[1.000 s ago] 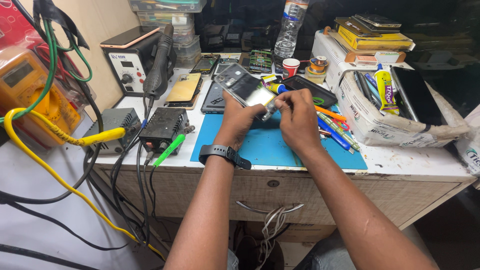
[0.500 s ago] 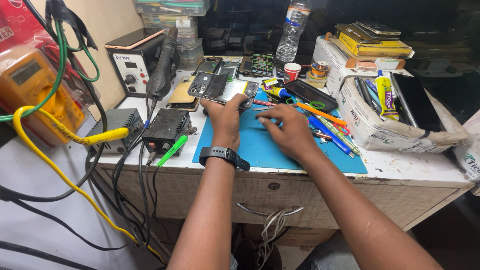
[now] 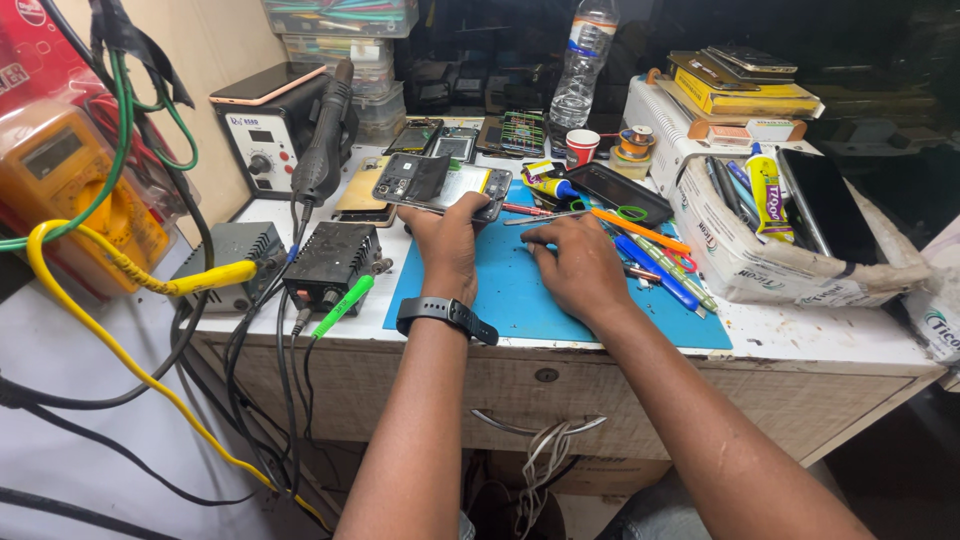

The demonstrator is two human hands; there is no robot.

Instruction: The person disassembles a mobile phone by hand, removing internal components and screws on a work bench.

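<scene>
My left hand (image 3: 447, 243), with a black watch on its wrist, grips the near edge of an opened phone (image 3: 440, 185) whose back cover is off and whose inner boards show. The phone lies flat at the far left edge of the blue work mat (image 3: 520, 295). My right hand (image 3: 575, 262) rests palm down on the mat, its fingers spread toward metal tweezers (image 3: 545, 216) and the loose tools beside them; it holds nothing that I can see.
A hot-air station (image 3: 275, 130) with its black handle, a small black power unit (image 3: 330, 262), a yellow multimeter (image 3: 75, 190) and hanging cables crowd the left. Pens and screwdrivers (image 3: 650, 255), a cardboard box (image 3: 770, 245), a water bottle (image 3: 585, 60) and several phones lie behind and right.
The phone was held up in both hands; it now lies flat at the mat's far edge under my left hand. My right hand let go and dropped onto the mat.
</scene>
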